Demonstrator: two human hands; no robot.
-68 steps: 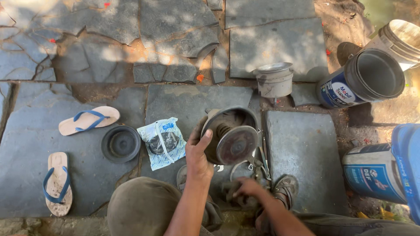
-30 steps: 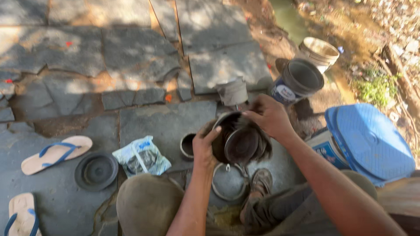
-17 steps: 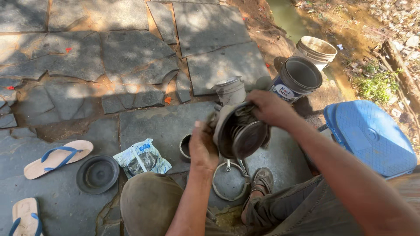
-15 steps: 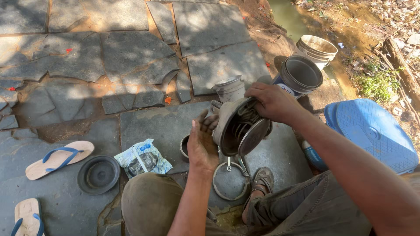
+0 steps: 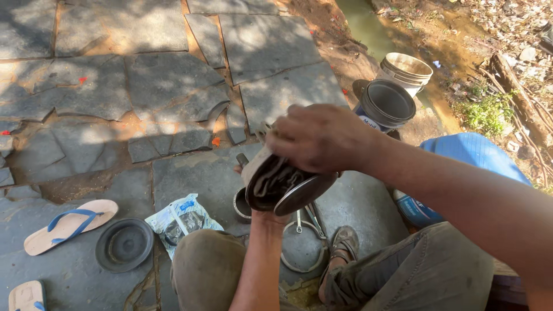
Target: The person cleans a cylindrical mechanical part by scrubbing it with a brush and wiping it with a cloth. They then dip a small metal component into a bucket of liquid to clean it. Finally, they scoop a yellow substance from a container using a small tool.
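1. The metal pot (image 5: pixel 276 181), now tilted further on its side, is staying in the frame's centre.
2. The right hand (image 5: pixel 322 138) is now gripping its top edge.
3. The left hand (image 5: pixel 253 173) is holding it from behind, mostly hidden.
4. A round lid (image 5: pixel 302 247) is lying below on the stone floor (image 5: pixel 173 86).

We take the round metal ring (image 5: pixel 303 249) on the slab as our mark. Above it our hands and a tilted metal pot (image 5: pixel 282 184) block the way in. Left of it crowd a small cup (image 5: pixel 242 205), a plastic packet (image 5: pixel 181 220) and a black lid (image 5: pixel 124 245) — right of it, bare stone (image 5: pixel 360 201) gives passage up to the blue drum (image 5: pixel 461 167).
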